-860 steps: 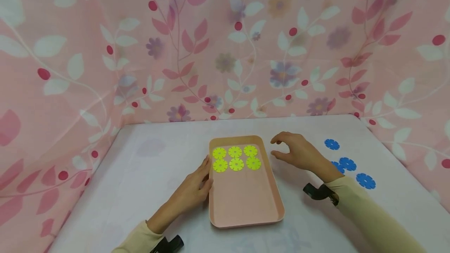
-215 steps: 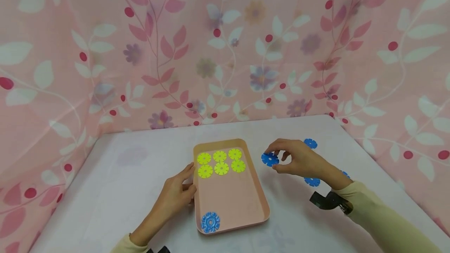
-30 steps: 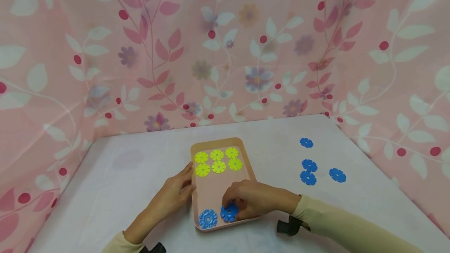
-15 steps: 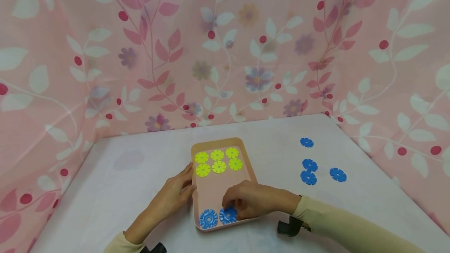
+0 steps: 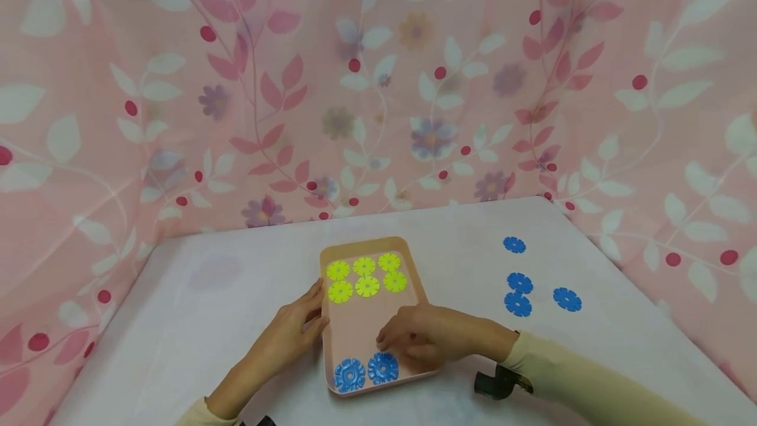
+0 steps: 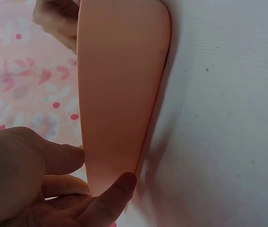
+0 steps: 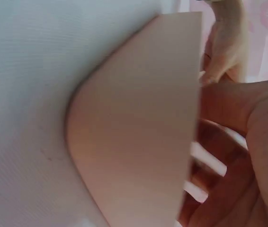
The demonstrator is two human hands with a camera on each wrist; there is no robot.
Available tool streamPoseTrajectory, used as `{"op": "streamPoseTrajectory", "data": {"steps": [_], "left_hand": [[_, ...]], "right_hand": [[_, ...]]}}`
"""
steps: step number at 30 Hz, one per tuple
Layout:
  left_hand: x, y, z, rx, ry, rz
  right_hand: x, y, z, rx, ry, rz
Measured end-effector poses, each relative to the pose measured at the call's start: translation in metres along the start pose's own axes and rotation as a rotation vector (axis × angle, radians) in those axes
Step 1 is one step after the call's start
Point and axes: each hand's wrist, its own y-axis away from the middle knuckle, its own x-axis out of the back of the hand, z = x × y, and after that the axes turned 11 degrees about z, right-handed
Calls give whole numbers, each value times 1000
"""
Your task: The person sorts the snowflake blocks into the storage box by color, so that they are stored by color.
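Note:
A pink tray (image 5: 361,327) lies on the table. Six-like rows aside, several yellow notched plastic discs (image 5: 367,286) fill its far end in two rows. Two blue notched plastic discs lie flat at its near end: a left one (image 5: 349,375) and a right one (image 5: 383,367). My right hand (image 5: 432,334) hovers over the near right part of the tray, fingertips just beyond the right blue disc, holding nothing visible. My left hand (image 5: 284,334) rests against the tray's left side; in the left wrist view its fingers touch the tray's outer wall (image 6: 120,94).
To the right of the tray, several more blue discs lie on the white table (image 5: 461,248): one far back (image 5: 514,244), two touching each other (image 5: 519,283), and one further right (image 5: 567,299). A pink floral curtain (image 5: 355,84) stands behind the table.
The right blue disc has been laid flat beside the left one and let go. My right hand has drawn slightly back from it. My left hand stays at the tray's side.

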Motion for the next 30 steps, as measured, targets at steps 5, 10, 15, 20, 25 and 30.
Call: {"op": "streamPoseTrajectory", "data": {"steps": [5, 10, 15, 20, 25, 30], "left_hand": [[-1, 0, 0, -14, 4, 2], [1, 3, -1, -15, 4, 5], [3, 6, -4, -12, -13, 4], [3, 4, -6, -29, 0, -7], [3, 4, -5, -32, -8, -3], [0, 2, -4, -10, 29, 5]], "right_hand": [[-6, 1, 1, 137, 107, -69], [-8, 0, 1, 121, 131, -76], [-5, -1, 0, 104, 116, -43], [14, 9, 5, 5, 88, 88], [33, 23, 15, -39, 73, 212], [48, 38, 25, -77, 90, 299]]}}
